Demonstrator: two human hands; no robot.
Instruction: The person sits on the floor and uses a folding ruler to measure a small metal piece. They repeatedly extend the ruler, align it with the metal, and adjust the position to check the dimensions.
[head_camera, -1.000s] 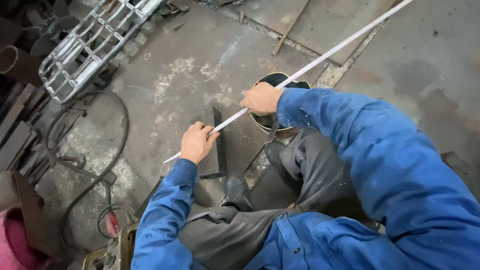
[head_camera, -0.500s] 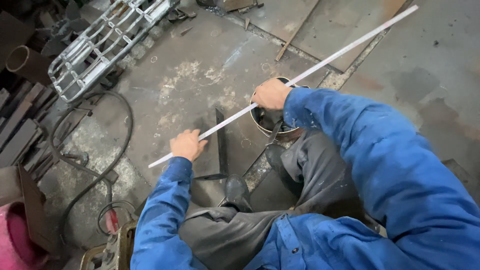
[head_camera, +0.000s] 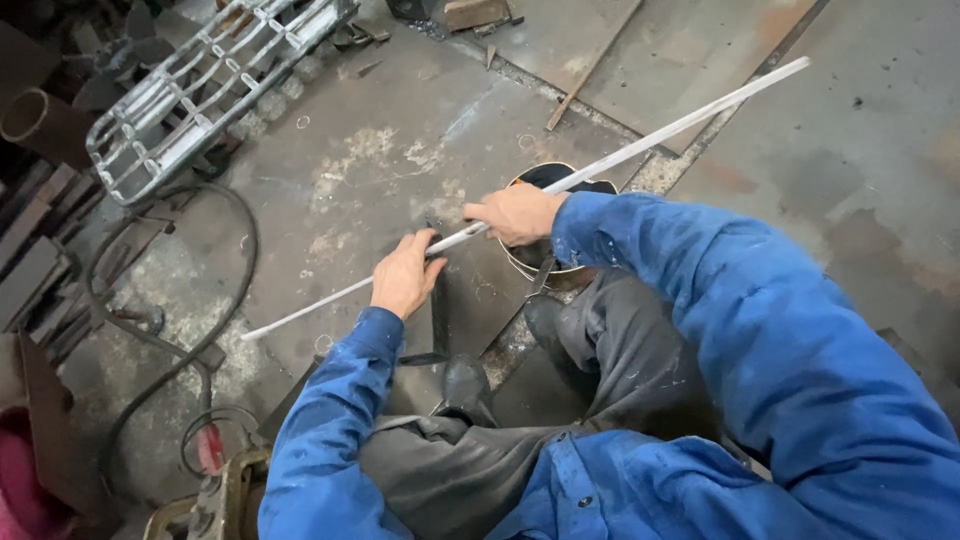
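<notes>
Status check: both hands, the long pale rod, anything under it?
Left hand and right hand both gripping the rod. Rod slanted above floor. Dark bucket directly beneath right hand.

A grey metal grille (head_camera: 205, 85) lies upper left, with a black cable (head_camera: 215, 330) looping below it.

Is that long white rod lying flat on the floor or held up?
Held up: both the left hand and right hand grip the rod, which slants above the floor.
</notes>
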